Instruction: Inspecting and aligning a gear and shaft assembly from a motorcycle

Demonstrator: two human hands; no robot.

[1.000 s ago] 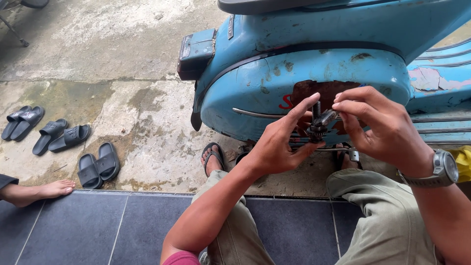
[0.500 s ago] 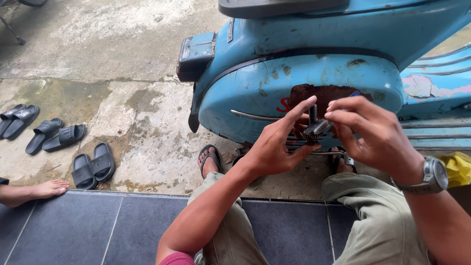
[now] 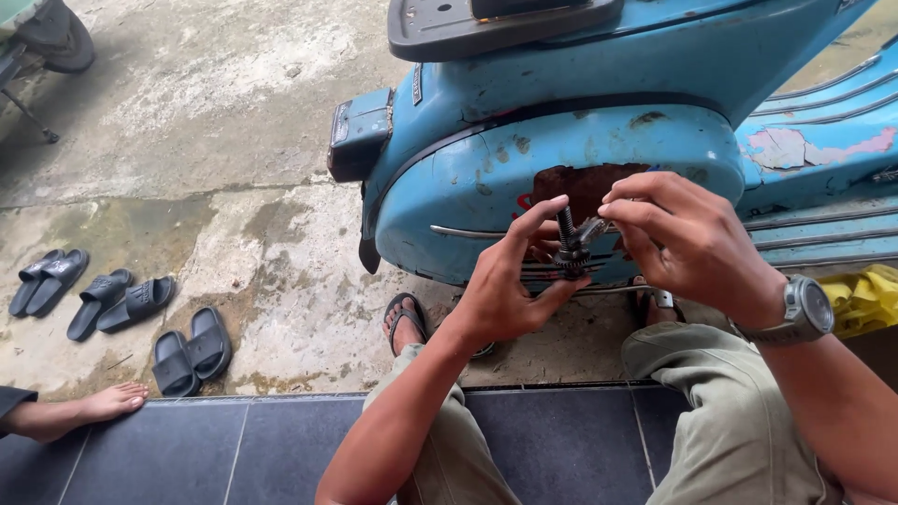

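Here the small dark threaded metal bolt with a toothed gear at its foot (image 3: 568, 245) stands nearly upright between both hands, before the rusted blue scooter body (image 3: 524, 178). The left hand (image 3: 510, 281) pinches it, fingers (image 3: 538, 217) narrow, from the left; the right hand (image 3: 687, 238) closes fingers on its top from the right

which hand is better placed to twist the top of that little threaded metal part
Likely the right hand: its fingertips already pinch the upper end of the threaded part, wrist free above it. The left hand cradles the geared base from below, so it is better suited to steadying.
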